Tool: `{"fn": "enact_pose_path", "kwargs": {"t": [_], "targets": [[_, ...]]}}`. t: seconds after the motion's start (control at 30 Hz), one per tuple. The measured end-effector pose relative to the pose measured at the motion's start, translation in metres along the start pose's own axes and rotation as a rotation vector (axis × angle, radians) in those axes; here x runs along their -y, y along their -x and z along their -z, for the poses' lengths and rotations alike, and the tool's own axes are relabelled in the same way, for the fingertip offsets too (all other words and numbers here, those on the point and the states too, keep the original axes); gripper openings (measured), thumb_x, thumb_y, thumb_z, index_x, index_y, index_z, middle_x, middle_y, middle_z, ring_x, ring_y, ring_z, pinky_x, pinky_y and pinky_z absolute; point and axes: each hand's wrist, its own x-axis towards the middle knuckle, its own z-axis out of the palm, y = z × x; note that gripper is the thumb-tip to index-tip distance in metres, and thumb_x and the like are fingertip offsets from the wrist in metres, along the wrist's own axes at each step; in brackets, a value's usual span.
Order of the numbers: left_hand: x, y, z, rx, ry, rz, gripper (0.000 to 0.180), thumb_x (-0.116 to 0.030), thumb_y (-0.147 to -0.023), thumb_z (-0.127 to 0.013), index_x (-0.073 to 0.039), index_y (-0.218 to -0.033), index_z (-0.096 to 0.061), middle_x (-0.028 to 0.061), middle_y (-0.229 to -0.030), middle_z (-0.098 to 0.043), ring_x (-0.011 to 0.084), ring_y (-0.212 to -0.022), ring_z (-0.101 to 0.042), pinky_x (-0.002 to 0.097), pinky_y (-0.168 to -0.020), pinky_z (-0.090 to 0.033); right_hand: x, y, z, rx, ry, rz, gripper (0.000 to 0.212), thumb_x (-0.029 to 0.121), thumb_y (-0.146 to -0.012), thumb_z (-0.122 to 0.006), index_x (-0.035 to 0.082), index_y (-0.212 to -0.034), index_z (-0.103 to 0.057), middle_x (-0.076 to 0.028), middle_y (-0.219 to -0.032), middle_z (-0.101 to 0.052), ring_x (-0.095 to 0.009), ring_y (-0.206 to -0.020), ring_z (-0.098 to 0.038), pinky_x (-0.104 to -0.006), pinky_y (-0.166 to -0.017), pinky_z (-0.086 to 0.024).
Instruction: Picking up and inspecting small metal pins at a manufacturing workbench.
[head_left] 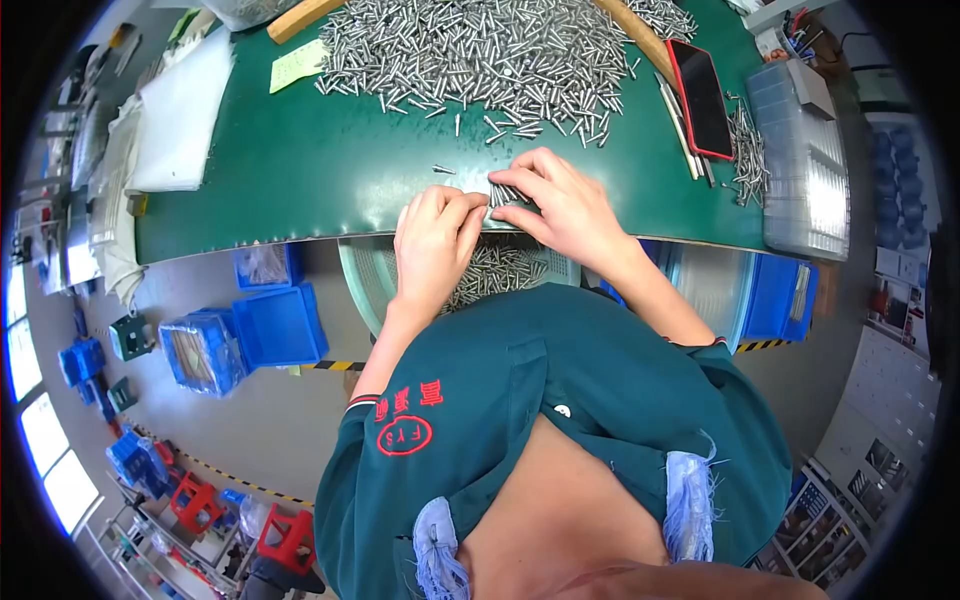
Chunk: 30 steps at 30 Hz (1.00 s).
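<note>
Metal pins [507, 193] at R hand [575, 208], pile [470, 60] beyond

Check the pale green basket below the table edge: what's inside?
Many small metal pins. The table, left hand and green shirt cover parts of the basket; its bottom is hidden.

On the counter [330, 150], a metal-pin heap [480, 60] lies mainly between two wooden bars [301, 18], a paper note [298, 66] left, a smartphone [702, 100] right; a basket [357, 285] of pins [495, 275] sits below the near edge.

Red lettering [404, 434] on green shirt [620, 395]
</note>
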Motion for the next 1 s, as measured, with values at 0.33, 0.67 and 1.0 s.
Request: {"fn": "enact_pose_path", "kwargs": {"t": [0.33, 0.67, 1.0], "targets": [[-0.001, -0.006, -0.002, -0.016, -0.026, -0.005, 0.011, -0.011, -0.079, -0.069, -0.01, -0.09, -0.068, 0.0043, -0.082, -0.059, 0.0229, -0.076, -0.058, 0.0347, -0.069, -0.044, 0.003, -0.002, -0.002, -0.053, 0.065, 0.004, 0.029, 0.029, -0.079, -0.071, 0.015, -0.103, -0.064, -0.001, -0.099, -0.056, -0.02, -0.083, -0.06, -0.0344, -0.066, -0.051], [-0.004, -0.003, -0.004, -0.01, -0.053, 0.019, 0.017, -0.014, -0.08, -0.069, -0.009, -0.095, -0.067, 0.0061, -0.086, -0.06, 0.0248, -0.081, -0.058, 0.036, -0.073, -0.045, -0.002, -0.004, -0.011, -0.212, -0.138, -0.087, 0.013, 0.023, -0.084, -0.065, 0.012, -0.09, -0.07, -0.003, -0.087, -0.066, -0.023, -0.074, -0.066, -0.033, -0.062, -0.053], [-0.005, -0.013, -0.015, 0.057, 0.014, -0.048, 0.027, -0.019, -0.077, -0.072, -0.007, -0.1, -0.064, 0.0061, -0.093, -0.056, 0.0256, -0.087, -0.054, 0.0381, -0.078, -0.043, -0.005, -0.001, 0.001, -0.115, -0.026, -0.035, 0.021, 0.014, -0.084, -0.063, 0.013, -0.105, -0.064, -0.004, -0.09, -0.061, -0.024, -0.085, -0.063, -0.0359, -0.07, -0.051]]}}
